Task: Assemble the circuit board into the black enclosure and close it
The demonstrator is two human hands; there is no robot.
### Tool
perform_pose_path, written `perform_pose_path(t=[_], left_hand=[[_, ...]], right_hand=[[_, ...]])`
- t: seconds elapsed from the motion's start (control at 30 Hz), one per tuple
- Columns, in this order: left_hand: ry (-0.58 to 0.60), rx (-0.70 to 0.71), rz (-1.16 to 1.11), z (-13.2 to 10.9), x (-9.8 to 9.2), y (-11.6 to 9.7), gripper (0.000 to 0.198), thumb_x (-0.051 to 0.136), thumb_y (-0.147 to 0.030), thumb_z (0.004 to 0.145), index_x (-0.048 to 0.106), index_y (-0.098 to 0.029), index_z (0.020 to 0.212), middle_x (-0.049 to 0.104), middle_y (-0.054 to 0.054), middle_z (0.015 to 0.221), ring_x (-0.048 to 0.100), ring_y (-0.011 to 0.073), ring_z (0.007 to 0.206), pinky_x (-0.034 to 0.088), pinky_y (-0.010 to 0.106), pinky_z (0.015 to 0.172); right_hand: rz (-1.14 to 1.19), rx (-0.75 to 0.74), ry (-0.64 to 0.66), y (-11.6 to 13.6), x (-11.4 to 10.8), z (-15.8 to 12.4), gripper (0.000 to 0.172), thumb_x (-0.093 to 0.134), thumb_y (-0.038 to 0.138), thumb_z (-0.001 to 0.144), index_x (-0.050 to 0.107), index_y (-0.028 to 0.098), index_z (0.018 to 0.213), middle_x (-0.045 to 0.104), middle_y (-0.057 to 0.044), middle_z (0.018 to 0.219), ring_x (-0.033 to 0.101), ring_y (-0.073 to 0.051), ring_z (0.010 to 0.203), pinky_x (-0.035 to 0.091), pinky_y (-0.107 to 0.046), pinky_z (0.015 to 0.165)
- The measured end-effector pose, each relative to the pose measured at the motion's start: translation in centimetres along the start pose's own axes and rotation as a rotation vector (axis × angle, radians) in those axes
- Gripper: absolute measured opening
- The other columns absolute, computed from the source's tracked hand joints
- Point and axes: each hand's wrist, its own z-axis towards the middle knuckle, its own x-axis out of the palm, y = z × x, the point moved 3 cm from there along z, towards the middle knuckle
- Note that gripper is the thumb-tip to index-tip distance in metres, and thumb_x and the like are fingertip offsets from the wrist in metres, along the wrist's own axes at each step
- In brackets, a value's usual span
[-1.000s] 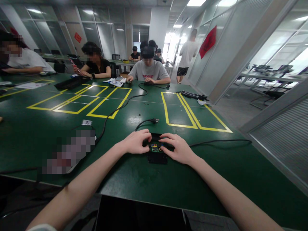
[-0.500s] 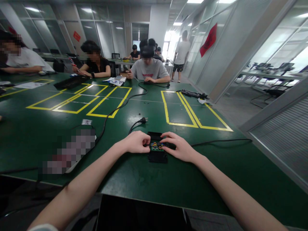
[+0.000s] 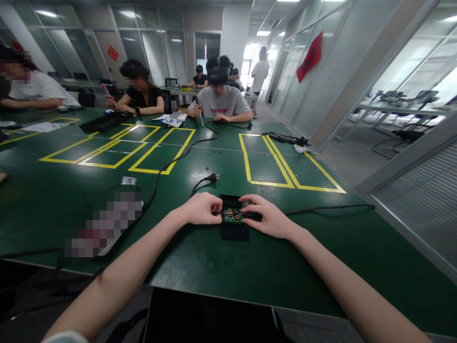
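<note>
Gripped a small black housing (image 3: pixel 233 232) from both sides, flat on the green table (image 3: pixel 214 271), a little toward 6 o'clock from the middle of the view. Closed the left hand (image 3: pixel 202 208) into a loose fist at the housing's 9 o'clock, with fingertips pinched against the left edge. Curled the right hand (image 3: pixel 267 219) over the 3 o'clock side, with fingers bent down and clamped on that rim. Showed, between the two sets of fingertips, a green circuit board (image 3: pixel 231 216) with small orange and yellow parts, seated in the far half of the housing. Found a black power plug (image 3: pixel 213 177) at the housing's 11 o'clock, near but apart, with prongs toward 3 o'clock and a cord bending back toward the left hand. Found a thin black cable (image 3: pixel 328 208) at 3 o'clock, strung from behind the right hand toward the table's right edge. Found a pixelated, unreadable object (image 3: pixel 107 224) at 9 o'clock, well apart from the housing, and a small white label (image 3: pixel 128 181) just beyond at 10 o'clock. Noted yellow tape (image 3: pixel 266 166) rectangles at 1 o'clock and more at 10 o'clock. Faced, at 12 o'clock across the table, a person in a grey T-shirt (image 3: pixel 221 102) with a thin rod in one hand, beside others seated toward 10 o'clock. Glimpsed a dark flat panel (image 3: pixel 210 314) at 6 o'clock, below the near table edge, between the forearms.
</note>
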Motion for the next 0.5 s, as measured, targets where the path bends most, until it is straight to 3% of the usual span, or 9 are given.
perform_pose_path(t=[0.17,0.33,0.5], left_hand=[[-0.003,-0.025,-0.18,0.0,0.2,0.2,0.01,0.066,-0.022,0.068,0.06,-0.016,0.065,0.053,-0.005,0.057,0.047,0.009,0.056,0.032,0.021,0.056],[0.025,-0.072,-0.493,0.2,0.0,0.5,0.01,0.066,-0.023,0.067,0.06,-0.015,0.066,0.05,-0.006,0.056,0.043,0.0082,0.055,0.033,0.021,0.055],[0.205,-0.073,-0.646,-0.2,-0.2,0.2,0.02,0.075,-0.031,0.067,0.067,-0.013,0.07,0.058,-0.004,0.058,0.048,0.0081,0.055,0.036,0.021,0.055]], right_hand=[[-0.009,0.043,-0.014,-0.5,-0.7,-0.1,0.007,0.072,0.024,0.085,0.073,0.021,0.092,0.064,-0.011,0.124,0.067,-0.024,0.103,0.056,-0.043,0.094],[0.148,0.094,0.012,-0.5,-1.5,0.0,0.014,0.068,0.029,0.088,0.069,0.02,0.078,0.07,-0.006,0.089,0.067,-0.02,0.083,0.056,-0.035,0.079],[0.471,0.209,0.157,-0.4,-1.9,-0.1,0.026,0.076,0.042,0.083,0.072,0.017,0.075,0.069,-0.004,0.079,0.062,-0.015,0.067,0.052,-0.028,0.063]])
